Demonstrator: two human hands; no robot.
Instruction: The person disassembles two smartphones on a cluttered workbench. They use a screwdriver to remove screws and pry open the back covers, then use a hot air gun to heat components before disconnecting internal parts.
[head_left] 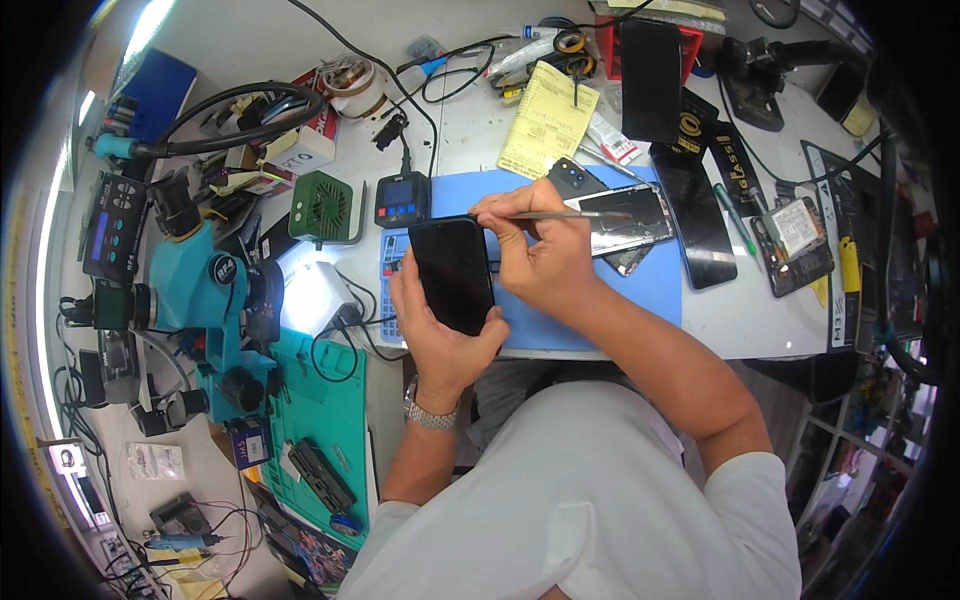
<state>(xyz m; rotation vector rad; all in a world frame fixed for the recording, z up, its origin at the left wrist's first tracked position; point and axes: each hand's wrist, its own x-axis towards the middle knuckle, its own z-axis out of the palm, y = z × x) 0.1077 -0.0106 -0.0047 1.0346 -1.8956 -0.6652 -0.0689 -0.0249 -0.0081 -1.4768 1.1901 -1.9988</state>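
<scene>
A dark-screened smartphone (452, 280) is tilted up above the blue mat, its screen toward me. My left hand (447, 362) is closed around its lower part, thumb on the right edge and fingers along the left. My right hand (545, 252) pinches a long, thin, greyish tool (575, 214) at the phone's top right corner. The tool's tip is hidden by the fingers, so its exact kind is unclear. Just right of that hand lie an opened phone with a silvery inner face (630, 220) and a dark phone back with camera lenses (572, 178).
The blue mat (640, 305) covers the middle of the white bench. A teal microscope (200, 285) stands at left, near a green fan (322, 208) and a small black device (402, 200). Further right are a black phone (697, 220), a green pen (735, 218) and an opened phone (795, 240).
</scene>
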